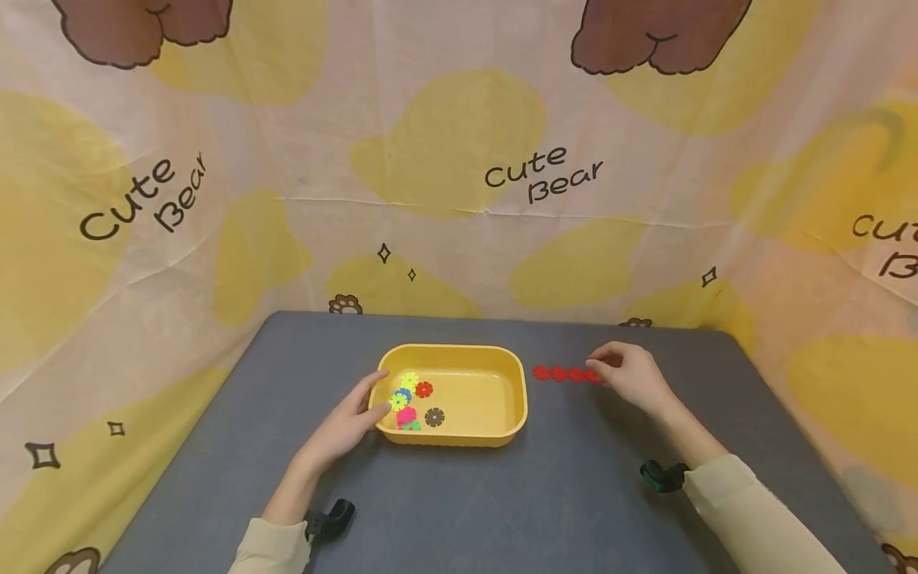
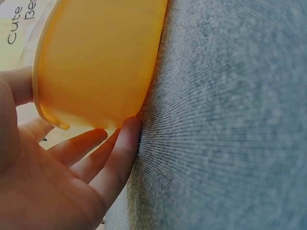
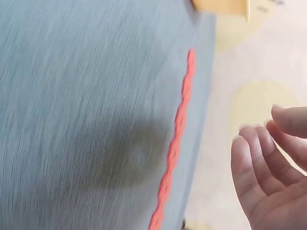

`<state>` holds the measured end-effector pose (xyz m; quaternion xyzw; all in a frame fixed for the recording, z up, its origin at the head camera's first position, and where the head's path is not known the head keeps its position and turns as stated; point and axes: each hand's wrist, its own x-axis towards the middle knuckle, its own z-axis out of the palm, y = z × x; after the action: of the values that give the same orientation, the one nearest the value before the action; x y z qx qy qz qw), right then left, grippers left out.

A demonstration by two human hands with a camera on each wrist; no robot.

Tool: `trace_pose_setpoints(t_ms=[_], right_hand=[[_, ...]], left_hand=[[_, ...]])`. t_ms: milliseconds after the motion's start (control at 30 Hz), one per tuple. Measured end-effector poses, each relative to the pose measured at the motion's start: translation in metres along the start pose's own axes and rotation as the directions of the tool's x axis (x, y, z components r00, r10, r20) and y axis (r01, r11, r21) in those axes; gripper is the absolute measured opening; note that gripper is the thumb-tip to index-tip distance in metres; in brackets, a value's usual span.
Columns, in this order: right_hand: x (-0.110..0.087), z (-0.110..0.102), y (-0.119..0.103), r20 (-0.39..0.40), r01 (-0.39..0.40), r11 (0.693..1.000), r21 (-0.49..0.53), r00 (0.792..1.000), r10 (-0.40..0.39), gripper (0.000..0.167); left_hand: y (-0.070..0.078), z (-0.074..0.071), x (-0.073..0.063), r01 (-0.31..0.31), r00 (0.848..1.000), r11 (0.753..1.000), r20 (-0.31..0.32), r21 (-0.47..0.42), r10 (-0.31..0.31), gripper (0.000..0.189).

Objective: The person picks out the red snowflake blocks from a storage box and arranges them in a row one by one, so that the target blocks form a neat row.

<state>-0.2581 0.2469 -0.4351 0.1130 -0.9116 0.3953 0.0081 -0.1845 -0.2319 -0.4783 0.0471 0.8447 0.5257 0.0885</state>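
Note:
A yellow plastic basin (image 1: 452, 348) stands on the table. My left hand (image 1: 337, 426) holds its left end, with the thumb over the rim and several fingertips against the outer wall (image 2: 96, 62). Inside it, mostly at the left, lie snowflake discs: yellow, blue, pink and green ones, a red disc (image 1: 424, 389) and a dark grey disc (image 1: 434, 417). To the basin's right, a row of linked red snowflake discs (image 1: 559, 373) lies flat on the table. Over the row's right end hovers my right hand (image 1: 634, 379), its fingers loosely bent and nothing visible between them in the right wrist view.
A dark grey cloth-like surface covers the table (image 1: 459, 510). Behind and at both sides hangs a printed curtain (image 1: 445, 143) with yellow patches and lettering. Each wrist wears a black strap; the right strap (image 1: 663, 477) sits just above the table surface.

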Motion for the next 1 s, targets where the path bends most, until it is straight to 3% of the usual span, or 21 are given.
trace_pose_setpoints(t_ms=[333, 667, 1000], right_hand=[[0.002, 0.037, -0.042, 0.010, 0.047, 0.996, 0.074, 0.999, -0.048, 0.016], [0.011, 0.069, -0.077, 0.013, 0.148, 0.983, 0.112, 0.989, -0.151, 0.009], [0.022, 0.097, -0.106, 0.048, 0.199, 0.975, 0.096, 0.978, -0.204, 0.009]], left_hand=[[0.000, 0.000, 0.000, 0.008, 1.000, 1.000, 0.007, -0.007, -0.008, 0.062], [0.000, -0.001, 0.001, 0.011, 1.000, 1.000, 0.001, 0.003, -0.011, 0.061], [0.002, -0.002, 0.001, 0.012, 1.000, 1.000, 0.006, -0.006, -0.012, 0.062]])
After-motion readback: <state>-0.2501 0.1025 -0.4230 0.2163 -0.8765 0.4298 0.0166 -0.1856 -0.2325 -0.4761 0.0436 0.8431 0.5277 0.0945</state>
